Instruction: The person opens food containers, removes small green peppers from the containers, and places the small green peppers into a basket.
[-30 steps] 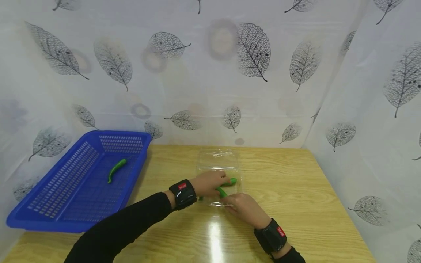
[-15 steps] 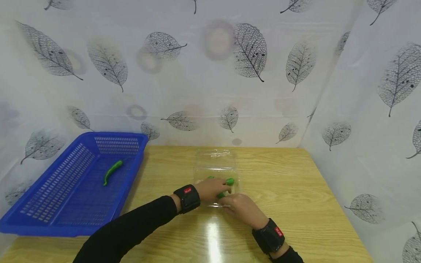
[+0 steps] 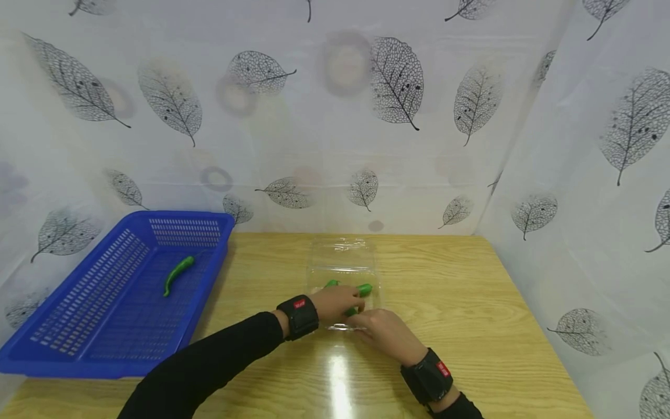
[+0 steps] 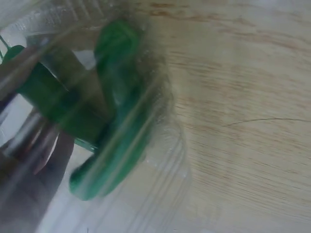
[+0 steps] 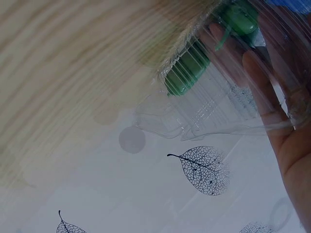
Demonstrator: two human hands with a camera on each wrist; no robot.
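A hinged clear plastic box (image 3: 342, 256) lies with its lid laid back on the table, several green chili peppers (image 3: 364, 290) inside it. My left hand (image 3: 335, 304) reaches down into the box, and its fingers pinch a dark green pepper (image 4: 63, 102); the fingertips are partly hidden. Another pepper (image 4: 119, 145) rests against the box wall in the left wrist view. My right hand (image 3: 389, 334) holds the near right edge of the box, seen close up in the right wrist view, where peppers (image 5: 187, 73) show through the ribbed plastic.
A blue slotted basket (image 3: 209, 291) stands at the left, with one green chili pepper (image 3: 178, 274) on its bottom. The wooden table (image 3: 445, 291) ends at a leaf-patterned curtain (image 3: 314, 145) behind and on the right.
My left hand has shifted slightly right and toward me inside the box, uncovering a pepper at its far side. The right hand stays at the box edge. The head view has turned slightly.
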